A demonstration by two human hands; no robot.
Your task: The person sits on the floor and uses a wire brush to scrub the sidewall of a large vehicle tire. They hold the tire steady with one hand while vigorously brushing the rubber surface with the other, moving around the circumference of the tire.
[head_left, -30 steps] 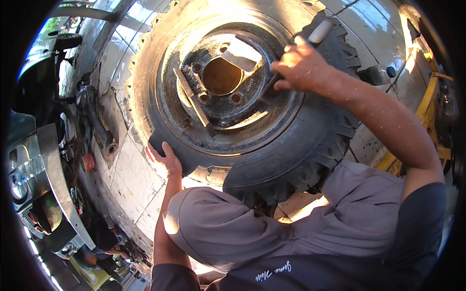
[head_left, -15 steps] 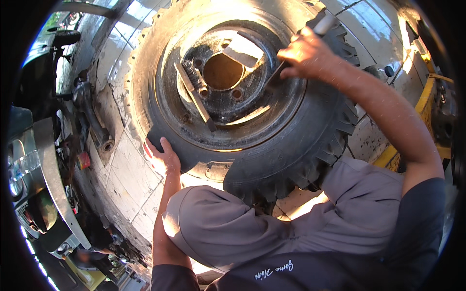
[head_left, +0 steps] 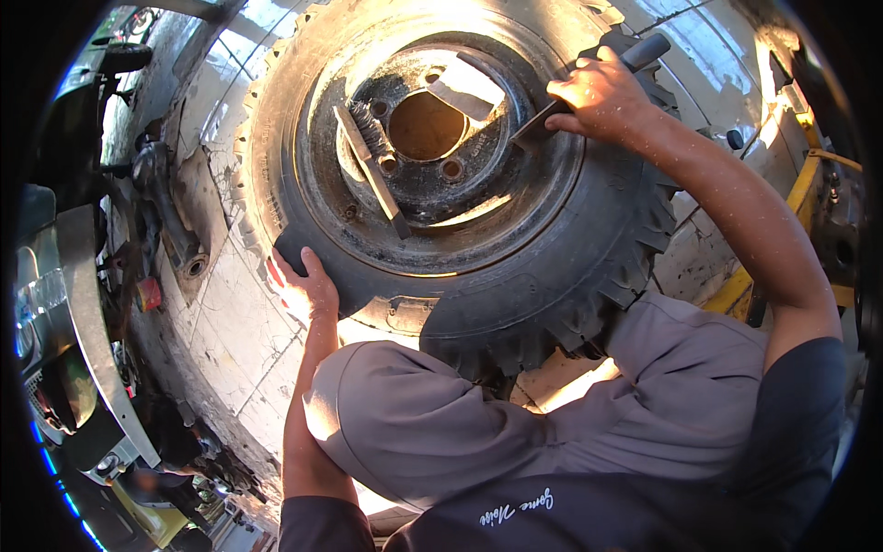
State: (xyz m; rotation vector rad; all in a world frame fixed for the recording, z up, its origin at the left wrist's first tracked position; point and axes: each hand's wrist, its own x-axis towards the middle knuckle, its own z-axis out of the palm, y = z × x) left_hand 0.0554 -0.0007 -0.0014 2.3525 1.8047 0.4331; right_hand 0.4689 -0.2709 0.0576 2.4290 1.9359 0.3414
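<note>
A big, chunky-treaded tyre (head_left: pixel 515 322) lies flat before me, its dirty metal rim (head_left: pixel 501 216) facing up with a round centre hole and bolt holes. My right hand (head_left: pixel 602 99) is closed round a scraper (head_left: pixel 648 52) with a thick dark grip; its flat blade points down to the right side of the rim. Fingers spread, my left hand (head_left: pixel 308 287) rests on the tyre's sidewall at the near left. A wire brush (head_left: pixel 372 170) with a wooden handle lies across the rim's left part. A folded pale sheet (head_left: pixel 467 87) sits beside the centre hole.
Pale, cracked floor tiles (head_left: pixel 230 359) surround the tyre. To the left lie a greasy metal part (head_left: pixel 170 207) and a cluttered row of machinery. A yellow metal frame (head_left: pixel 802 198) stands at the right. My bent knees (head_left: pixel 405 405) are close to the tyre's near edge.
My right hand has shifted slightly right with the scraper, and the tool's dark grip now shows more plainly. My left hand stays on the tyre; the brush and sheet keep their places on the rim.
</note>
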